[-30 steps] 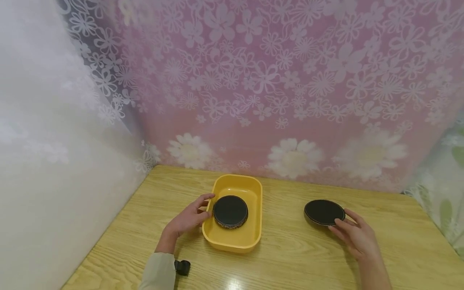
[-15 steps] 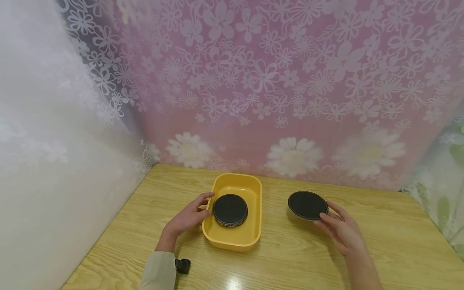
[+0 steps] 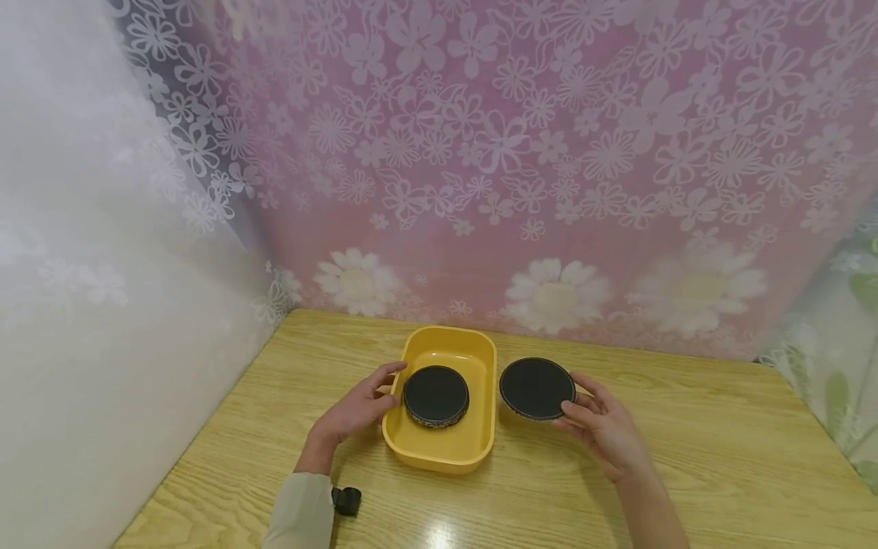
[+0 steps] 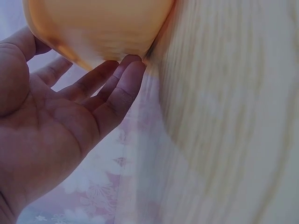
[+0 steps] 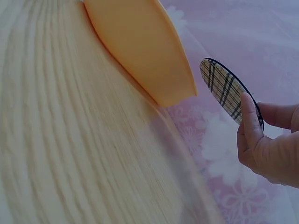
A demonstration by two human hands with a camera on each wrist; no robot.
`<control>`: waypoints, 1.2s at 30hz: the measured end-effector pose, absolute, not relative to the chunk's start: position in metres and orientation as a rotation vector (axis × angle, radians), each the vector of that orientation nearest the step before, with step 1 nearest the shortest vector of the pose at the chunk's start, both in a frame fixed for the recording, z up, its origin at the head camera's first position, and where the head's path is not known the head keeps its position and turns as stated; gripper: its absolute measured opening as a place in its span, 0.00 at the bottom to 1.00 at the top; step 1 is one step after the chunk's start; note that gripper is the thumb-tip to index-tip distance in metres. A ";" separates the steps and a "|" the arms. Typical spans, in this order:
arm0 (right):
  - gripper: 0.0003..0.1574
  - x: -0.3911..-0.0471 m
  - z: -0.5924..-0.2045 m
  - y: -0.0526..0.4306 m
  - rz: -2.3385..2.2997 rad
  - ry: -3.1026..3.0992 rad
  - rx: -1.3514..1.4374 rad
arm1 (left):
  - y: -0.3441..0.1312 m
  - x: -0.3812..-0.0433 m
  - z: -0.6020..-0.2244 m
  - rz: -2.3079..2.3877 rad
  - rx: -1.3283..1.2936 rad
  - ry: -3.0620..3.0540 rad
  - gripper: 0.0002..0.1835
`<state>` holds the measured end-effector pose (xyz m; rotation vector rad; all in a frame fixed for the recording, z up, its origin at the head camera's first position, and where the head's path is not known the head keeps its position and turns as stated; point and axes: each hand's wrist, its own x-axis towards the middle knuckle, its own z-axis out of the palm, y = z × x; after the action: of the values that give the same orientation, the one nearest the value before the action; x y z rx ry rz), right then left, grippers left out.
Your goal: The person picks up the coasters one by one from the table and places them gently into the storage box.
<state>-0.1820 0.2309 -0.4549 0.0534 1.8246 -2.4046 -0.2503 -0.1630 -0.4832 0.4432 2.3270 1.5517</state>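
Observation:
My right hand (image 3: 609,431) pinches a round coaster (image 3: 537,389) by its right edge, thumb on the black face and fingers beneath. The coaster is held up just right of the yellow tub (image 3: 439,462). Its other side, plaid in beige and black, shows in the right wrist view (image 5: 223,88). Inside the tub lies what looks like a short stack of similar black-topped coasters (image 3: 436,395). At the tub's left wall is my left hand (image 3: 357,408), thumb at the rim and fingers against the outside; in the left wrist view the thumb tip is hidden behind the rim.
The tub stands on a wood-grain table (image 3: 549,496). A pink flowered cloth (image 3: 446,252) hangs along the back edge, with a pale sheet (image 3: 137,305) on the left. A small black object (image 3: 347,501) juts out beside the left sleeve.
My right hand has carried the coaster leftward from the table's right side to near the tub's right rim, tilting its black face more upward. The left hand and tub stay put.

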 end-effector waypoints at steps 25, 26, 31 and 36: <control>0.45 -0.195 -0.457 0.172 -2.264 1.947 0.064 | -0.165 -0.252 -0.482 1.544 0.497 2.312 0.33; 0.47 -0.197 -0.457 0.171 -2.268 1.950 0.069 | -0.165 -0.252 -0.482 1.545 0.499 2.314 0.33; 0.50 -0.205 -0.457 0.164 -2.260 1.987 0.092 | -0.165 -0.252 -0.482 1.554 0.502 2.305 0.33; 0.46 -0.212 -0.457 0.158 -2.234 2.026 0.105 | -0.166 -0.253 -0.483 1.549 0.502 2.301 0.33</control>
<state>-0.2124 0.1578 -0.4575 0.1053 2.0257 -2.2345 -0.2531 -0.1656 -0.4828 0.5018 2.3012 1.5492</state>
